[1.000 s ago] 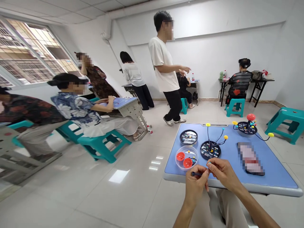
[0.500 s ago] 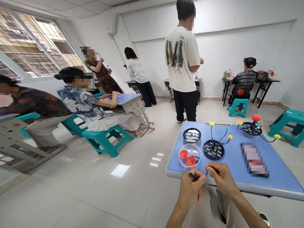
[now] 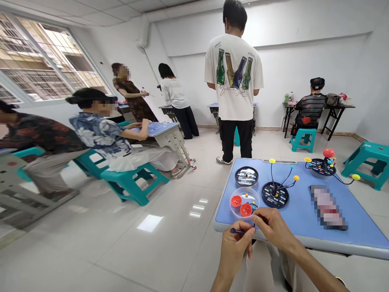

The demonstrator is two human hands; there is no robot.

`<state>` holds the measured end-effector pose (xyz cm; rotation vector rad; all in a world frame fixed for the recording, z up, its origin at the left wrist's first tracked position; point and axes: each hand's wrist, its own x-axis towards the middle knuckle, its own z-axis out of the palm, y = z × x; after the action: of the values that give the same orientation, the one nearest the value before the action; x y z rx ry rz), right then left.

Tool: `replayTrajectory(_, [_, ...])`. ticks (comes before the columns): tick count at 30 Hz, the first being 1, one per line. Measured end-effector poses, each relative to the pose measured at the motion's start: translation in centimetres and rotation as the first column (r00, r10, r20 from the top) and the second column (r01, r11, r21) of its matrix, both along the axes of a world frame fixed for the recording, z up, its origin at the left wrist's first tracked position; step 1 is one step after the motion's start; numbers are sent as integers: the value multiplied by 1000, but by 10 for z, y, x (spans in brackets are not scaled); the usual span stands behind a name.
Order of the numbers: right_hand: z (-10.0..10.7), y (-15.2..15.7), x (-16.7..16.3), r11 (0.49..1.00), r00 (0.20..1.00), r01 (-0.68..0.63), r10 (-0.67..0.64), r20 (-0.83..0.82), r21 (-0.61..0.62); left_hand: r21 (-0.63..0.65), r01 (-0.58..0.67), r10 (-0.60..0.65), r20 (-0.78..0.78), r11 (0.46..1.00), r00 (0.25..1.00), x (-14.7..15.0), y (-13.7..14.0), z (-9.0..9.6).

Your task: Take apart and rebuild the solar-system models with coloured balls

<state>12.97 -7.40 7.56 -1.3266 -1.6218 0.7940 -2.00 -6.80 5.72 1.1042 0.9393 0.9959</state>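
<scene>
At the table's near edge, my left hand (image 3: 235,245) is closed in a pinch on a thin black rod (image 3: 238,231) with a thicker end pointing left. My right hand (image 3: 275,229) pinches a thin dark piece at the left fingertips; whether it is the same rod is unclear. Just beyond them a clear round tub (image 3: 231,213) holds two red half-balls (image 3: 245,209) and small coloured beads. Behind it stands a partly built planet model (image 3: 275,194), a black disc with curved arms ending in yellow and blue balls. A black round dish (image 3: 246,176) sits to its left.
On the blue table (image 3: 299,219) are a phone (image 3: 328,207) and another planet model (image 3: 322,167) with a red ball. A person in a white shirt (image 3: 234,77) stands beyond. Others sit or stand at desks. A green stool (image 3: 366,164) is at right.
Both my hands have shifted slightly left and down, still pinching the dark pieces. The person in the white shirt has turned their back squarely to me.
</scene>
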Motion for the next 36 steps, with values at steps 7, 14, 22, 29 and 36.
replayTrajectory(7, [-4, 7, -8, 994, 976, -65, 45, -214, -86, 48, -16, 15, 22, 999, 1000, -6, 7, 5])
replayTrajectory(14, [-3, 7, -6, 999, 986, -54, 52, -156, -7, 45, -44, 45, -9, 998, 999, 9, 8, 3])
replayTrajectory(22, [7, 9, -4, 998, 978, 59, -55, -199, 19, -67, -15, 20, 70, 998, 997, 13, 13, 15])
replayTrajectory(29, [5, 9, -15, 976, 958, 211, -195, -212, 60, -113, -10, 15, 43, 994, 999, 9, 14, 26])
replayTrajectory(36, [18, 12, 6, 985, 981, 157, -148, -127, 64, 57, -29, 23, 102, 998, 994, 1, 12, 19])
